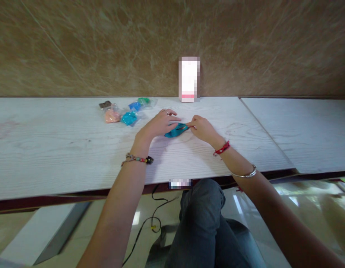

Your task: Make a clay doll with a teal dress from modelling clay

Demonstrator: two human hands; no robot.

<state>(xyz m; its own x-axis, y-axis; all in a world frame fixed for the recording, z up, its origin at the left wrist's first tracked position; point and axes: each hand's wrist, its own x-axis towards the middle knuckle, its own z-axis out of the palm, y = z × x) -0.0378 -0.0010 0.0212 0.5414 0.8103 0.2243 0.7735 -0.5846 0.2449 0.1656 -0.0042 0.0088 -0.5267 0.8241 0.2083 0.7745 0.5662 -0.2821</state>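
A flat, teal strip of what looks like modelling clay (174, 131) lies on the white wood-grain table, with narrow gaps along its right part. My right hand (203, 129) pinches its right end between thumb and forefinger, the other fingers curled in. Over the strip's left part hovers or rests my left hand (160, 124), fingers stretched out and apart, thumb by the strip's upper edge; whether it touches is hard to see. Left of my hands are clear bags with a teal lump (129, 118), a peach lump (112, 115), a blue lump (135, 106) and a green lump (143, 100).
A small dark packet (105, 105) lies behind the peach bag. A blurred-out white box (188, 79) stands against the brown marbled wall (245, 48). The table's front edge runs above my knees, and a black cable (154, 214) hangs below it.
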